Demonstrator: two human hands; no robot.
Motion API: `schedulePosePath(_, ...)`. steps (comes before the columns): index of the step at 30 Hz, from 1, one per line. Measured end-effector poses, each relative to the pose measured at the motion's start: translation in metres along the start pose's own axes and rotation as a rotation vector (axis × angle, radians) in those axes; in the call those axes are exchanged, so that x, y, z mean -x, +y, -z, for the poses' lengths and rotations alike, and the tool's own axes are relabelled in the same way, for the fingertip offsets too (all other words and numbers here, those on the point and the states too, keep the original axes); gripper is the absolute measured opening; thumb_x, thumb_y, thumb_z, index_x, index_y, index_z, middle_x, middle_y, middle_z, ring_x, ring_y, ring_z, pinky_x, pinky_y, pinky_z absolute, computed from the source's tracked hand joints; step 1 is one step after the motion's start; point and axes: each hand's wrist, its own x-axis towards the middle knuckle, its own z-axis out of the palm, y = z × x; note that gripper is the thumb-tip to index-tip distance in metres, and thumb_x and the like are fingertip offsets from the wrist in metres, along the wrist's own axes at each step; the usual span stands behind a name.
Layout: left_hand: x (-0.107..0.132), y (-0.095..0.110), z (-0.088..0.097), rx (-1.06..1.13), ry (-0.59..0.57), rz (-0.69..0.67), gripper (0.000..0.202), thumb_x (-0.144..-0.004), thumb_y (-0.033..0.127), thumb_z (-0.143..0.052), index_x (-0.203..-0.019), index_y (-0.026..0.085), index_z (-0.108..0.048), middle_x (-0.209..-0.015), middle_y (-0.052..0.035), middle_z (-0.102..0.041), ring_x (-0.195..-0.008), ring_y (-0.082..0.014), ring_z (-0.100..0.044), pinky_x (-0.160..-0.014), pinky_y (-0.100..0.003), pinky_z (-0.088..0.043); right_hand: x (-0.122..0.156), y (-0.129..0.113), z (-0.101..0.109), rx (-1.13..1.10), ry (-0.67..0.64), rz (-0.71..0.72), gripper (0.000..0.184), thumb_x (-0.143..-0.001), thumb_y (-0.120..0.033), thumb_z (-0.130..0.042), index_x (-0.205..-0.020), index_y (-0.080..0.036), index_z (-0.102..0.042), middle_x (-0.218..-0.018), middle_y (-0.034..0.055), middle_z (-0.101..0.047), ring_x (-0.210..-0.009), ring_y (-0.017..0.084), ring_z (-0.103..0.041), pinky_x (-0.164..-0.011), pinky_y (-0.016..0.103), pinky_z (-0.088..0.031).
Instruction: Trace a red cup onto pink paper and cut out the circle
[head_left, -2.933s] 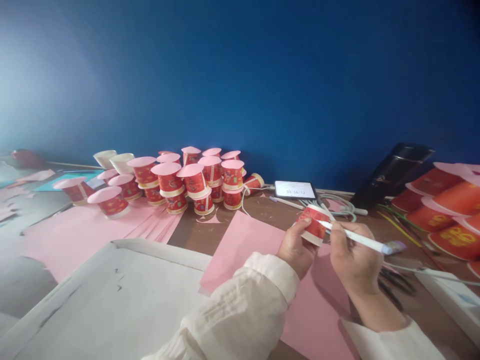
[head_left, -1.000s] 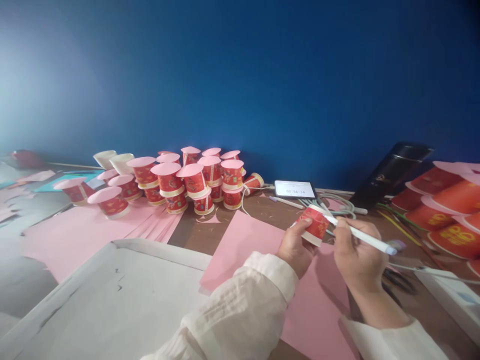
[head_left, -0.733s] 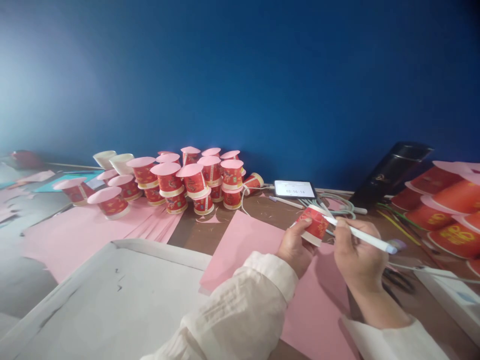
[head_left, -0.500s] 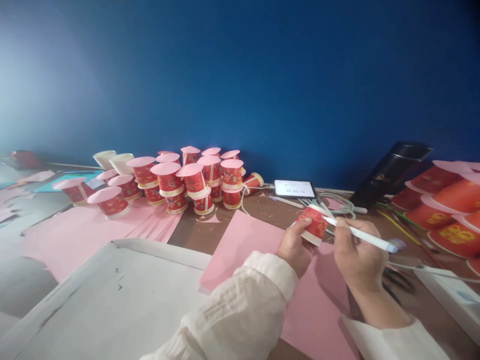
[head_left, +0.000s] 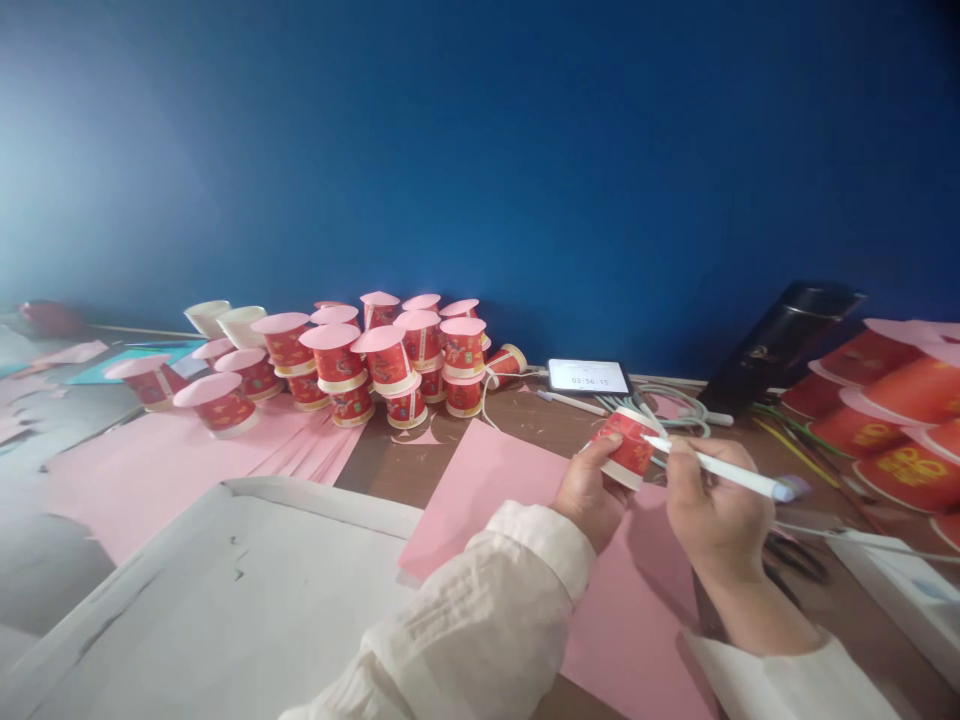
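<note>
My left hand (head_left: 595,490) is wrapped round a red patterned paper cup (head_left: 628,455), held tilted above a pink paper sheet (head_left: 487,490). Its fingers on the far side are hidden by the cup. A white marker pen (head_left: 731,472) is pinched in my right hand (head_left: 716,510), with its tip at the cup's side, near the upper part. From this view I cannot make out any mark under the tip. Part of the pink sheet lies beneath both hands and my left sleeve.
Red cups topped with pink paper discs (head_left: 330,350) stand stacked at the left back. A lit phone (head_left: 589,377), coiled cable (head_left: 675,405) and black flask (head_left: 780,345) are behind my hands. More red cups (head_left: 900,400) fill the right; a white tray (head_left: 300,490) lies front left.
The pen tip has shifted very slightly down along the cup, and my right hand with it. My left hand and the cup stay nearly still.
</note>
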Motion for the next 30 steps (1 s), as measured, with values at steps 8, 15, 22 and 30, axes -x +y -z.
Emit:
schedulePosePath(8, -0.0006, 0.0001, -0.0005, 0.010, -0.010, -0.005, 0.030, -0.069, 0.020, -0.075, -0.098, 0.014, -0.071, -0.099, -0.0090, -0.074, -0.095, -0.0206, -0.069, -0.086, -0.027, -0.053, 0.0013, 0.0016, -0.0001, 0.010, -0.011, 0.005, 0.022, -0.086, -0.038, -0.055, -0.077, -0.019, -0.060, -0.071, 0.0056, -0.064, -0.066, 0.019, -0.061, -0.065, 0.032, -0.047)
schedulePosePath(15, 0.0002, 0.0003, -0.0005, 0.016, -0.019, 0.004, 0.029, -0.069, 0.020, -0.075, -0.097, 0.013, -0.071, -0.100, -0.0097, -0.074, -0.095, -0.0204, -0.069, -0.087, -0.026, -0.053, 0.0012, 0.0020, 0.0007, 0.017, -0.004, 0.025, 0.020, -0.086, -0.036, -0.055, -0.076, -0.019, -0.061, -0.071, 0.0055, -0.065, -0.065, 0.019, -0.061, -0.064, 0.031, -0.047)
schedulePosePath(22, -0.0001, 0.0005, -0.0006, 0.017, -0.044, -0.007, 0.031, -0.070, 0.020, -0.075, -0.099, 0.013, -0.071, -0.102, -0.0102, -0.074, -0.099, -0.0212, -0.068, -0.090, -0.027, -0.053, -0.0001, -0.0002, 0.0011, 0.016, -0.006, 0.031, 0.020, -0.086, -0.035, -0.056, -0.074, -0.020, -0.059, -0.069, 0.0054, -0.064, -0.064, 0.019, -0.061, -0.063, 0.030, -0.047)
schedulePosePath(30, -0.0005, 0.0001, -0.0003, 0.033, -0.049, -0.021, 0.035, -0.070, 0.020, -0.074, -0.104, 0.012, -0.071, -0.104, -0.0105, -0.073, -0.097, -0.0199, -0.068, -0.088, -0.026, -0.053, 0.0023, 0.0011, 0.0010, -0.062, -0.009, -0.012, 0.023, -0.087, -0.038, -0.056, -0.077, -0.019, -0.061, -0.069, 0.0047, -0.063, -0.064, 0.018, -0.060, -0.064, 0.031, -0.048)
